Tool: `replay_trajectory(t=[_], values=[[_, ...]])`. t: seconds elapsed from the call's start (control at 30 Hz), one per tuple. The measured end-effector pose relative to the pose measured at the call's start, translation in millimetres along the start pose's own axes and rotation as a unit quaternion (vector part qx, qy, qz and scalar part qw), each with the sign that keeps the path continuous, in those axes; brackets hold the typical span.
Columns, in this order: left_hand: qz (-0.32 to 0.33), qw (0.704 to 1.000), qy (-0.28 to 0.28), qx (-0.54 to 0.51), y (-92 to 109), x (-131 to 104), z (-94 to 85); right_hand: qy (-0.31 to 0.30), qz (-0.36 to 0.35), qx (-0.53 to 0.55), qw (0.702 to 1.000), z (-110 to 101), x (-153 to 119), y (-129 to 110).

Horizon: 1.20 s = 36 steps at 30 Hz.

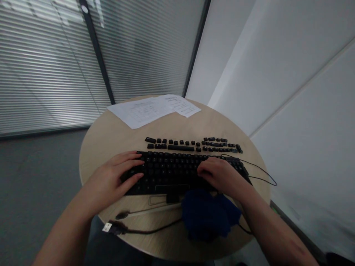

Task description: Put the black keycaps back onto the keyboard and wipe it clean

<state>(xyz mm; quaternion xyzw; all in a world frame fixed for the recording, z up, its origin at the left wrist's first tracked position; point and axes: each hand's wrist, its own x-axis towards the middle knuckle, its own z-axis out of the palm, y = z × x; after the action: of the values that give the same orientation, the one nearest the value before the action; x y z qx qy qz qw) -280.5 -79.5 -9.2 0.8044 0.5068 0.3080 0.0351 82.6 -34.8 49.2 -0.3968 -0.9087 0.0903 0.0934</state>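
Observation:
A black keyboard (166,171) lies across the round table, its lower rows bare of keycaps and its upper rows still capped. My left hand (118,173) rests at its left end, fingers spread over the edge. Over the right part of the keys is my right hand (219,173), its fingers curled and pinched together at the key rows; what they hold, if anything, is hidden. Behind the keyboard, loose black keycaps (181,142) lie in rows, among them a long space bar (181,148).
A blue cloth (209,216) is bunched at the front. Left of it lie a USB plug (107,227) on its cable, a thin brush-like stick (155,210) and a wire tool (158,200) with a dark handle. Printed sheets (149,109) lie at the back, near the blinds.

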Motion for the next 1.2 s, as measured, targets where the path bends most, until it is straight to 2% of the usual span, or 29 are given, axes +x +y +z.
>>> replay_trajectory(t=[0.17,0.43,0.8,1.0,1.1,1.2], values=[[0.016,1.000,0.003,0.017,-2,0,-0.1,-0.006,0.006,-0.047,0.999,2,3,-6],[0.021,1.000,0.003,0.017,-6,1,0.6,-0.007,-0.032,-0.135,0.990,-1,4,-15],[-0.006,1.000,-0.014,0.026,-5,0,-1.3,-0.020,-0.011,-0.169,0.985,-8,4,-26],[-0.008,1.000,-0.012,0.024,-4,2,-2.5,-0.034,-0.009,-0.175,0.984,-4,5,-24],[-0.009,1.000,-0.014,0.026,-3,3,-3.7,0.004,0.001,-0.124,0.992,-4,3,-13],[-0.012,0.999,-0.014,0.026,-2,4,-4.4,0.120,0.022,-0.029,0.992,-7,1,5]])
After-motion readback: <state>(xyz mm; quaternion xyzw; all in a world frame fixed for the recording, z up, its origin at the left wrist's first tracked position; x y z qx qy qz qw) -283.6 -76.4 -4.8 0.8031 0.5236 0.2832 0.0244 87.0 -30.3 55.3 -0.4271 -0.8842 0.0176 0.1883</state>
